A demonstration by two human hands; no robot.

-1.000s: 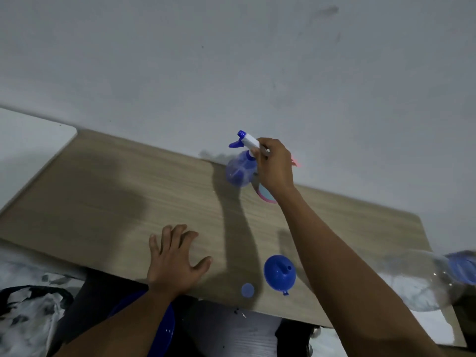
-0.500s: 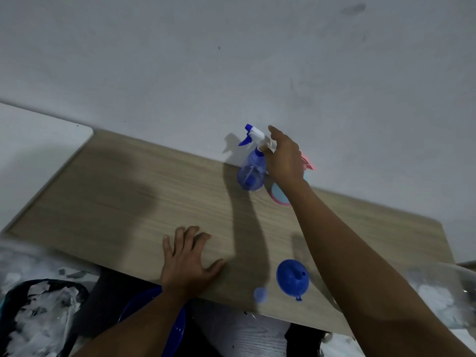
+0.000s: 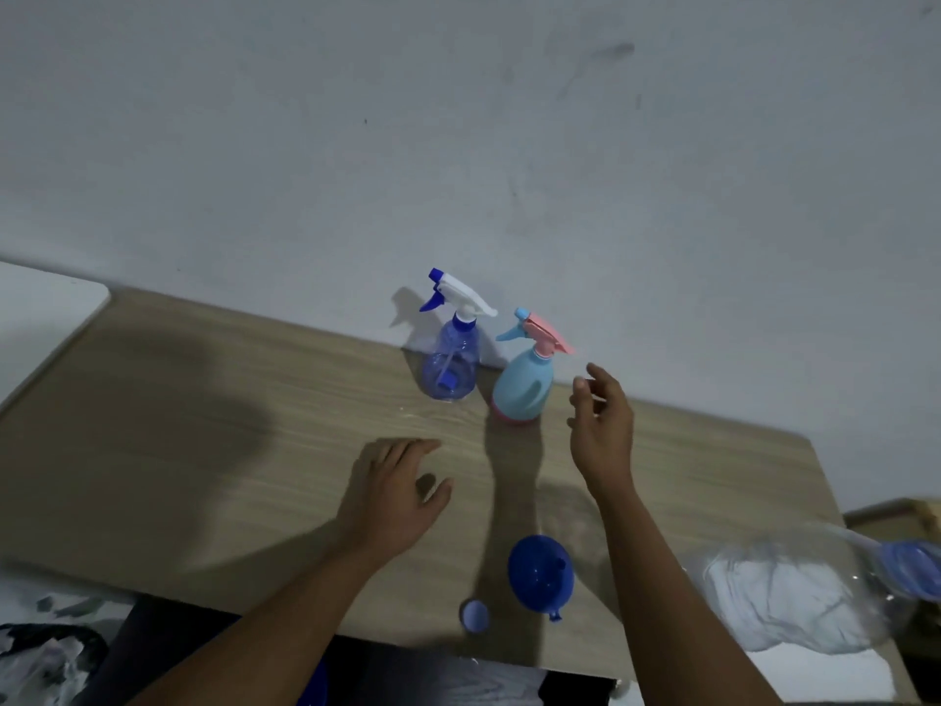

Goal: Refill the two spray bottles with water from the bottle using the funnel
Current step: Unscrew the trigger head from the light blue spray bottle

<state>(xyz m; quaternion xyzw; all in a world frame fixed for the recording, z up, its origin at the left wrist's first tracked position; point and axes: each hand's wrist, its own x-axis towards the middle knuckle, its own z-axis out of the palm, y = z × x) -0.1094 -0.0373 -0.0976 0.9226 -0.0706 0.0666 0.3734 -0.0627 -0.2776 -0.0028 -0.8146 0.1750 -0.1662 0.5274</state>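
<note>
head: r hand [image 3: 603, 430] empty nr light-blue sprayer [image 3: 524, 389], l hand [image 3: 392, 494] on table [image 3: 203, 425]

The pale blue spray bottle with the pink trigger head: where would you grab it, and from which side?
Probably round the narrow neck under the pink head of the pale blue spray bottle, coming from the right, where the right hand hovers. It stands upright and widens downward; the clear blue spray bottle crowds its left, the wall its back.
</note>
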